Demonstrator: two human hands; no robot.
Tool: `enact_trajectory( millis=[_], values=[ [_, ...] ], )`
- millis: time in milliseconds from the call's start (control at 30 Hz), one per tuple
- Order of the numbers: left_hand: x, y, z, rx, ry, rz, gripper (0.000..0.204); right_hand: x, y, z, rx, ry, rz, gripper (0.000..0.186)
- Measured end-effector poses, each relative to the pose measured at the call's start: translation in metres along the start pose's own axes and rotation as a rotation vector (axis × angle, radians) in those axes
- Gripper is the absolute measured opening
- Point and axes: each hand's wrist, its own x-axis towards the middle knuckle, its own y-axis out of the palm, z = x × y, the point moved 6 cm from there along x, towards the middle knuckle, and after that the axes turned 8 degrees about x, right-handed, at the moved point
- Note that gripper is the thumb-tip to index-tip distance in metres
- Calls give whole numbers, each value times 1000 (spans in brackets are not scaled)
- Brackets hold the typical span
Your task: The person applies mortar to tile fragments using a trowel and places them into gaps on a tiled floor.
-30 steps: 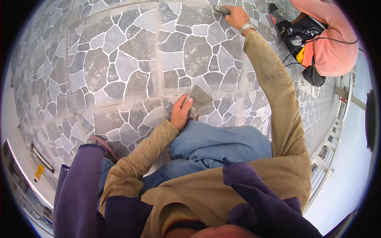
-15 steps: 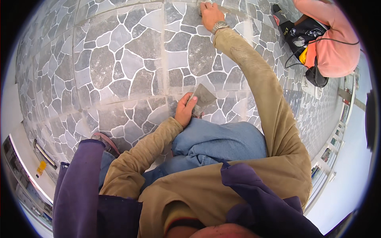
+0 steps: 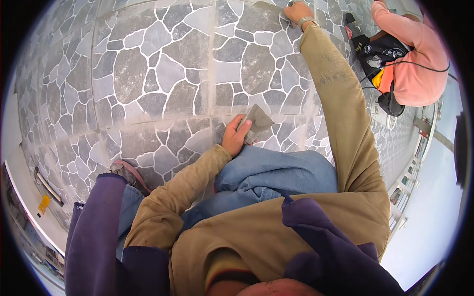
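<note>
My left hand (image 3: 235,136) is closed round a flat, grey, roughly square scraper (image 3: 260,123), the thumb lying across its face. It rests just beyond my bent knee in blue jeans (image 3: 276,170). My right arm stretches far ahead, and my right hand (image 3: 299,13), with a watch (image 3: 307,20) on the wrist, is down at the floor tiles near the top edge. Its fingers are bent round something small and greyish that I cannot make out. The tiled floor (image 3: 170,74) has a stone pattern of grey patches with white lines, and straight joints run between the tiles.
At the upper right a person in a pink top (image 3: 419,69) crouches on the floor, a black cable (image 3: 419,63) across them. A yellow item (image 3: 43,204) lies at the far left, near a long-handled tool (image 3: 49,186). Shelving (image 3: 410,172) lines the right side.
My right hand has moved to the right along the far tiles. My left hand and its scraper have barely shifted; the whole view has turned slightly.
</note>
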Motion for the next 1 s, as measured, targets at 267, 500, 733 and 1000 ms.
enact_trajectory(
  millis=[267,500,733,1000],
  values=[
    [0,7,-11,-65,-7,-10,29,-82,25,170,-32,-584,-87,29],
    [3,8,-8,-61,-11,-2,29,-33,-37,95,174,-696,-98,23],
    [0,6,-10,-62,-18,8,30,-96,55,107,58,-844,-330,18],
    [-3,6,-13,-15,2,4,28,-108,22,139,143,-742,-247,24]
  ],
)
